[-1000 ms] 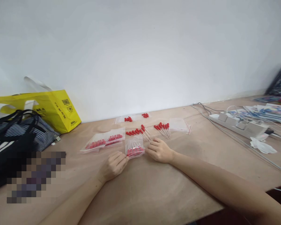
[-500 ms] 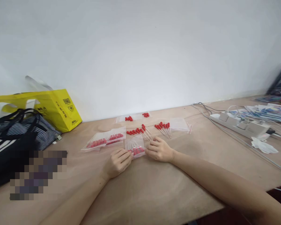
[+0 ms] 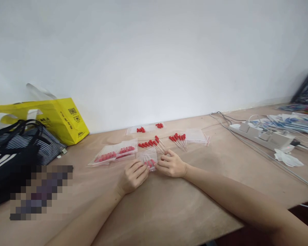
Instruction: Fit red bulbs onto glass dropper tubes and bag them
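A small clear plastic bag [image 3: 147, 156] with several red-tipped sticks inside lies between my hands. My left hand [image 3: 135, 175] pinches its lower left edge, and the fingers of my right hand [image 3: 170, 164] close on its lower right edge. Beyond it, loose red-tipped sticks [image 3: 149, 143] lie fanned out, and a second group [image 3: 179, 138] rests farther right. Filled bags [image 3: 105, 155] overlap in a pile on the left. Flat bags [image 3: 195, 135] lie behind the right group. Near the wall, more red-tipped sticks [image 3: 141, 130] lie on or in clear bags.
On the left stand a yellow bag [image 3: 64, 119] and a striped and black bag [image 3: 50, 145], beside a blurred-out patch. A power strip [image 3: 261, 136] with plugs and cables, a crumpled tissue [image 3: 289, 158] and printed sheets [image 3: 297, 122] occupy the right.
My left hand has moved right along the bag's lower edge and my right hand slightly left, so they are closer together. Fingers now cover more of the bag.
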Demonstrator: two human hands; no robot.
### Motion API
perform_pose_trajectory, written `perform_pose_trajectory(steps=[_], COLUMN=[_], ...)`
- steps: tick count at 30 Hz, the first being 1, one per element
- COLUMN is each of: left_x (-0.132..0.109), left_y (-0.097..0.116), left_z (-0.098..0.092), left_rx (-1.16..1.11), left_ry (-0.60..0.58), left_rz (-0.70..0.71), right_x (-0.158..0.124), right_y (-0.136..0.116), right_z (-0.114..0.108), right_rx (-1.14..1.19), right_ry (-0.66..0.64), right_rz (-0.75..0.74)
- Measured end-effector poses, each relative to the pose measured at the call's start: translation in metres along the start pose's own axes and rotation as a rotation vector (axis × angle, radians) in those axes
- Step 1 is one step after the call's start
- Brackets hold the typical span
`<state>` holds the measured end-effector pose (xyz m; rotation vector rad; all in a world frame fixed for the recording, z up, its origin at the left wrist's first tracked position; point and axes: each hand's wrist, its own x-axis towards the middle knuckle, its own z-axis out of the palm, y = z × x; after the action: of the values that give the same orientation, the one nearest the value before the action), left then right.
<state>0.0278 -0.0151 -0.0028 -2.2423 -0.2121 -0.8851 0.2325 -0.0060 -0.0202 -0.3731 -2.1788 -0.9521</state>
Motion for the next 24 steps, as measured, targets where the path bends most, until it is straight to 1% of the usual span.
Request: perform_pose_trajectory(steps=[5, 9, 13, 16, 20, 24], left_x=[0.000, 0.000, -0.002, -0.005, -0.013, -0.019], left_y=[0.000, 0.001, 0.001, -0.001, -0.005, -0.007], left_z=[-0.002, 0.001, 0.002, -0.003, -0.013, -0.017], left_rx=[0.000, 0.013, 0.004, 0.004, 0.028, 0.050], left_ry=[-0.002, 0.017, 0.004, -0.022, -0.065, -0.063], left_rz=[0.000, 0.002, 0.022, 0.020, -0.011, 0.009], right_x=[0.005, 0.006, 0.007, 0.007, 0.004, 0.004], right_y=[-0.003, -0.004, -0.005, -0.005, -0.004, -0.003], right_z=[0.001, 0.002, 0.002, 0.002, 0.003, 0.004], right_rx=[-0.012, -0.015, -0.001, 0.028, 0.050, 0.040], right_ry=[0.026, 0.027, 0.055, 0.074, 0.085, 0.058], right_rz=[-0.002, 0.009, 0.010, 0.013, 0.074, 0.103])
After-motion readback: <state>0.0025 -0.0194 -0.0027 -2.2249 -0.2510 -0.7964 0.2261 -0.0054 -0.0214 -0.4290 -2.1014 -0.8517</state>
